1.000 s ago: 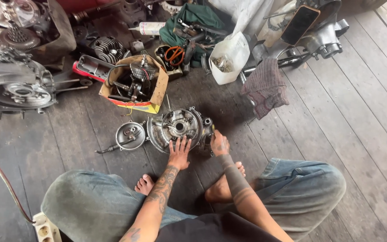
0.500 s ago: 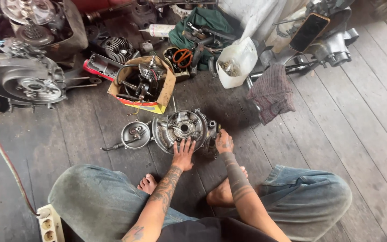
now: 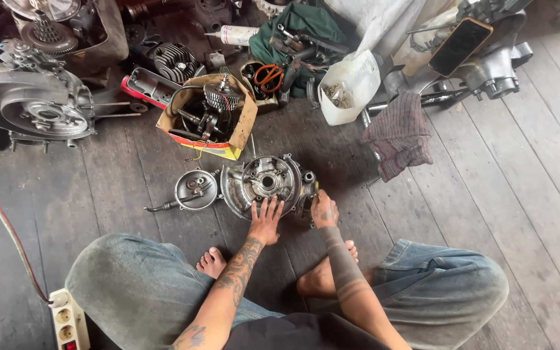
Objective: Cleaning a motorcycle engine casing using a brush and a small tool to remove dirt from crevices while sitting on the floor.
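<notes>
A grey metal engine case [image 3: 264, 181] lies on the dark wooden floor in front of my crossed legs. My left hand [image 3: 266, 219] rests flat on its near rim with the fingers spread. My right hand [image 3: 324, 210] grips the case's right side, fingers curled against it. A smaller round cover plate with a lever [image 3: 194, 190] lies just left of the case.
A cardboard box [image 3: 241, 133] with gears and parts stands behind the case. A large engine block [image 3: 34, 110] is at far left, a checked rag [image 3: 400, 133] and a cut white jug [image 3: 348, 87] at right. A power strip [image 3: 69, 321] lies by my left knee.
The view has shifted a little, so everything sits slightly right of where it was. My right hand has slid a bit further along the case's right side; the left hand stays on the rim.
</notes>
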